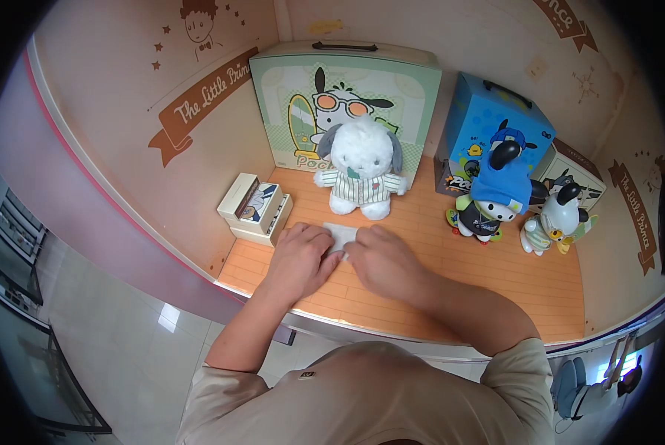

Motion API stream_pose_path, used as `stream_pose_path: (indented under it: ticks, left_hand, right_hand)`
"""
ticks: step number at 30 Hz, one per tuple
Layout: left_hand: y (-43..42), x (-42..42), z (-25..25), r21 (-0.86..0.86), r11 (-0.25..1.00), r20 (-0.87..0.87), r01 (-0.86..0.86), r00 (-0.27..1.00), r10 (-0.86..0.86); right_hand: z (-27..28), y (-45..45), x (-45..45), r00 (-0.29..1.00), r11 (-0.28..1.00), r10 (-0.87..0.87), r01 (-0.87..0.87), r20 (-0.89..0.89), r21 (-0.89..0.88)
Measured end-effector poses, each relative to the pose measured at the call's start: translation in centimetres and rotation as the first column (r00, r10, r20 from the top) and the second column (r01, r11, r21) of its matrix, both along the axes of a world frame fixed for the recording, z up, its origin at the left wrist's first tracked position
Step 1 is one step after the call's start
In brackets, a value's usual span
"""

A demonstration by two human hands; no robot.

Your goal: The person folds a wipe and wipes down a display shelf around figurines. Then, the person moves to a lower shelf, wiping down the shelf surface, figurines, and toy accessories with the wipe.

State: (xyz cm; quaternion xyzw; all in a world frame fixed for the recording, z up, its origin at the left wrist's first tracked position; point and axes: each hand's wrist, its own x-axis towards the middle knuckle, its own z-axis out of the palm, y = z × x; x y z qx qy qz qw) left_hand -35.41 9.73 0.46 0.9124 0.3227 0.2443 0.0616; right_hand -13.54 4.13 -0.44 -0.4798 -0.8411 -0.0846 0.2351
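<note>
A small folded white tissue (341, 236) lies on the wood-patterned shelf in front of the plush toy. My left hand (300, 258) has its fingers curled at the tissue's left edge, with the thumb near its lower side. Fingers bent, my right hand (383, 259) pinches the tissue's right edge. Both hands rest low over the shelf, and they partly hide the tissue. Just beyond them stands a white plush dog (362, 167) with grey ears and a striped shirt.
Behind the plush is a green box (414, 89). Small cream boxes (254, 208) are stacked left. At right stand a blue box (470, 111), a blue-hooded figurine (488, 204), a white figurine (559, 219) and a cream box (588, 185). Another person (600, 393) is at lower right.
</note>
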Motion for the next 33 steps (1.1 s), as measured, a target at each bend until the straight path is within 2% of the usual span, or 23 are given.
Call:
stream_pose_path:
  ticks: [3,8,12,13,18,22,23,27,33]
  left_hand:
    - [-0.7,-0.5,0.0,-0.047,0.996,-0.042,-0.082,0.996,0.080]
    - [-1.5,-0.9,-2.1,0.067,0.971,0.005,-0.231,0.973,0.231]
    - [-0.8,0.2,-2.0,0.239,0.923,-0.055,-0.303,0.944,0.324]
    - [-0.8,0.2,-2.0,0.238,0.920,-0.052,-0.312,0.942,0.333]
    - [-0.7,0.0,-1.9,0.249,0.936,0.060,-0.248,0.969,0.241]
    - [-1.4,-0.1,-1.1,0.350,0.918,0.100,-0.188,0.981,0.163]
    - [-1.7,-0.4,-1.1,0.346,0.916,0.101,-0.201,0.979,0.176]
    - [-3.6,-1.4,-1.3,0.084,0.986,0.129,-0.141,0.983,0.129]
    - [-7.7,-4.9,-2.7,0.041,0.985,0.264,-0.169,0.952,0.152]
  right_hand:
    - [0.1,-0.1,-1.4,0.998,0.998,0.060,-0.060,-0.008,-0.002]
    - [-1.0,1.6,-2.9,0.997,0.998,0.059,-0.060,-0.058,-0.025]
    - [-1.6,4.3,-3.9,0.998,0.997,-0.018,0.022,-0.054,0.071]
    - [-1.6,4.6,-3.9,0.999,0.997,-0.009,0.012,-0.051,0.072]
    - [-1.9,5.3,-3.4,0.995,0.992,0.036,-0.024,-0.096,0.123]
    - [-1.6,5.2,-2.8,0.992,0.989,0.106,-0.098,-0.069,0.112]
    - [-1.5,4.8,-2.9,0.991,0.988,0.119,-0.111,-0.068,0.108]
    - [0.0,2.0,-3.5,0.987,0.988,0.152,-0.154,-0.048,-0.032]
    - [0.3,-1.7,-5.5,0.961,0.961,0.270,-0.274,-0.063,-0.049]
